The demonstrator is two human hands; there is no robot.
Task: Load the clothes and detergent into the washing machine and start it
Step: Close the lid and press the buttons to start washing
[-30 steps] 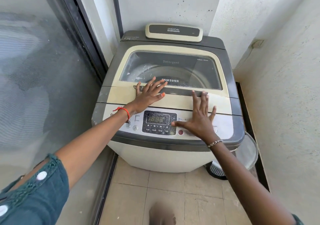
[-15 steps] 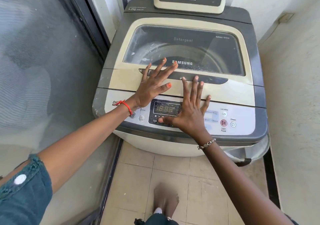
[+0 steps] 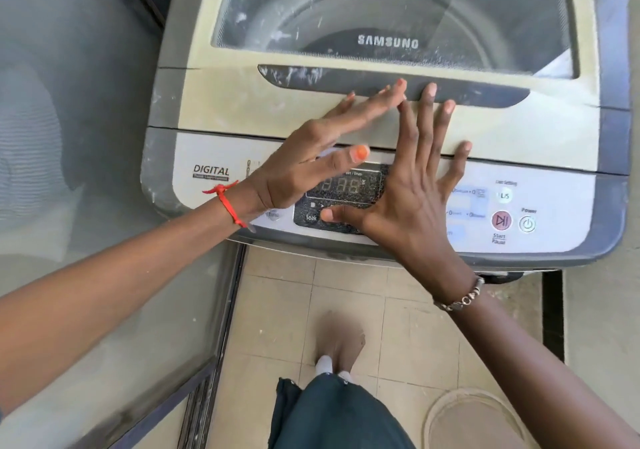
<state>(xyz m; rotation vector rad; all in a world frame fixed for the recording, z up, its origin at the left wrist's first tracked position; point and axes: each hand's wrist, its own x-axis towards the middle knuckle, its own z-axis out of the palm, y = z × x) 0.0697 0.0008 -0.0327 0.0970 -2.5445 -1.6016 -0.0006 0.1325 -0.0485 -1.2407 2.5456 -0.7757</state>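
- A glass door (image 3: 86, 137) in a dark frame is seen just left of the washer (image 3: 162, 102).
- The washer is stood on beige floor tiles (image 3: 277, 310). Its lid (image 3: 225, 102) is shut, dusty and streaked white.
- The left hand (image 3: 311, 157) is held flat over the lid's front, fingers straight, nothing grasped. Its fingertips are at the grey handle (image 3: 485, 92).
- The right hand (image 3: 408, 206) is spread beside it above the washer's display (image 3: 346, 185), fingers straight, nothing held.
- A red start button (image 3: 501, 220) and a power button (image 3: 527, 224) are set at the right of the washer's panel.
- A rough pale wall (image 3: 606, 310) is seen right of the washer.
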